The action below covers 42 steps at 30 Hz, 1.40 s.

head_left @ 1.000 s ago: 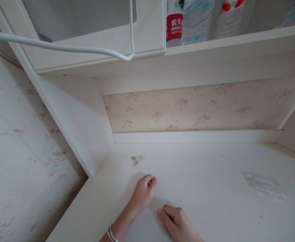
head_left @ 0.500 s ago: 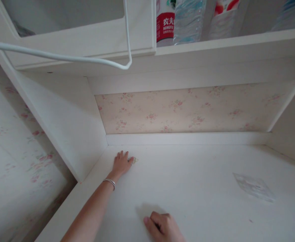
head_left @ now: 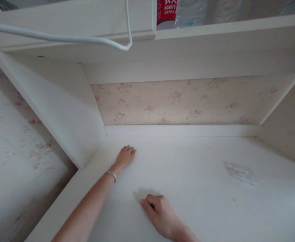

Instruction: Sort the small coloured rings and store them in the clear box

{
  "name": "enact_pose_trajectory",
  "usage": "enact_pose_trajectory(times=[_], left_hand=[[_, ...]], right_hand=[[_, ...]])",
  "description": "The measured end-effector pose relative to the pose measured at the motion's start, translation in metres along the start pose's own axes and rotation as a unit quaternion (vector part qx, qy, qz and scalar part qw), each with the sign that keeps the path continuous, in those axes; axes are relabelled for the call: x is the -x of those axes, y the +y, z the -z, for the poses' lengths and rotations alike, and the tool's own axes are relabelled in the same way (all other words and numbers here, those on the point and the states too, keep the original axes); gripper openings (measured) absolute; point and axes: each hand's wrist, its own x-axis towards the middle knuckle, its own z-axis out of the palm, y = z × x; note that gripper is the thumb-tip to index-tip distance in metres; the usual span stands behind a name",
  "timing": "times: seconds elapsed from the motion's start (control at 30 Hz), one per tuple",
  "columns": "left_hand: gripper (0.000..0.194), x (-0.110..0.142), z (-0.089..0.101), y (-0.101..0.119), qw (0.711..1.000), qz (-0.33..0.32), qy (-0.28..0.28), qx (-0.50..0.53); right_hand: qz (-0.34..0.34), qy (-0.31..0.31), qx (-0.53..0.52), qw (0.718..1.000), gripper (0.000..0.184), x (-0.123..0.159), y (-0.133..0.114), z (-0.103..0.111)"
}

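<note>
My left hand (head_left: 126, 156), a silvery bangle (head_left: 111, 175) on its wrist, reaches to the back left of the white desktop (head_left: 187, 168). Its fingers are bent down and drawn together over a small item, of which only a faint edge shows by the fingertips; its kind is hidden. Closer to me, my right hand (head_left: 161, 213) is curled into a fist just over the surface, thumb along the side. What it holds, if anything, cannot be seen. A clear plastic bag (head_left: 241, 172) lies flat on the right part of the desktop.
Above the desk, a shelf (head_left: 225, 27) holds a red-labelled package (head_left: 166, 11) and clear plastic bottles (head_left: 191, 11). A white cable (head_left: 61, 37) hangs across the upper left. A side panel (head_left: 59, 101) borders the left, with flowered wallpaper (head_left: 149, 104) behind.
The view has tilted down, so the scene sits higher. My left fingers have drawn in over the small item that showed beside them. My right fist has come further into view.
</note>
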Motion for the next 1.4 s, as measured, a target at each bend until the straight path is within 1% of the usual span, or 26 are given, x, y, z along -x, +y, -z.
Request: enact_pose_trajectory(times=[0.27,0.43,0.57,0.7,0.83,0.9,0.97,1.03,1.1,1.13,1.2,1.3,1.37,1.4], left_hand=[[0.041,0.027,-0.014,0.047,0.995,-0.084,0.008,0.055],[0.041,0.042,-0.021,0.077,0.990,-0.108,0.000,0.086],[0.041,0.052,-0.022,0.099,0.981,-0.136,-0.001,0.136],[0.042,0.048,-0.022,0.111,0.981,-0.137,0.020,0.138],[0.037,0.041,-0.024,0.116,0.979,-0.159,0.005,0.131],[0.036,0.044,-0.025,0.121,0.973,-0.176,0.006,0.150],[0.035,0.050,-0.026,0.127,0.966,-0.186,0.015,0.179],[0.033,0.059,-0.025,0.135,0.959,-0.191,0.011,0.209],[0.032,0.066,-0.021,0.143,0.951,-0.183,-0.006,0.251],[0.033,0.069,-0.017,0.146,0.946,-0.168,-0.010,0.277],[0.034,0.073,-0.008,0.147,0.935,-0.117,-0.004,0.336],[0.034,0.079,0.005,0.137,0.906,-0.029,0.032,0.422],[0.033,0.089,0.011,0.125,0.887,0.016,0.049,0.458],[0.034,0.095,0.013,0.118,0.882,0.034,0.046,0.468]], right_hand=[[0.027,0.004,0.026,0.999,0.045,0.003,0.001,-0.002],[0.038,0.000,0.032,0.999,0.042,0.004,0.001,-0.001],[0.049,-0.002,0.042,0.998,0.040,0.004,0.002,-0.001],[0.061,0.001,0.058,0.996,0.040,0.005,0.003,-0.002],[0.070,0.009,0.075,0.995,0.040,0.006,0.004,-0.002],[0.075,0.010,0.077,0.994,0.040,0.007,0.006,-0.003],[0.078,0.010,0.075,0.994,0.039,0.007,0.007,-0.003],[0.080,0.008,0.069,0.994,0.039,0.006,0.007,-0.003],[0.077,0.006,0.060,0.995,0.039,0.006,0.007,-0.003],[0.073,0.005,0.053,0.996,0.039,0.007,0.007,-0.002],[0.066,0.007,0.034,0.997,0.041,0.007,0.006,-0.001],[0.058,0.024,0.015,0.998,0.044,0.008,0.007,0.002],[0.050,0.046,0.021,0.997,0.046,0.008,0.010,0.005],[0.044,0.061,0.028,0.997,0.047,0.007,0.011,0.007]])
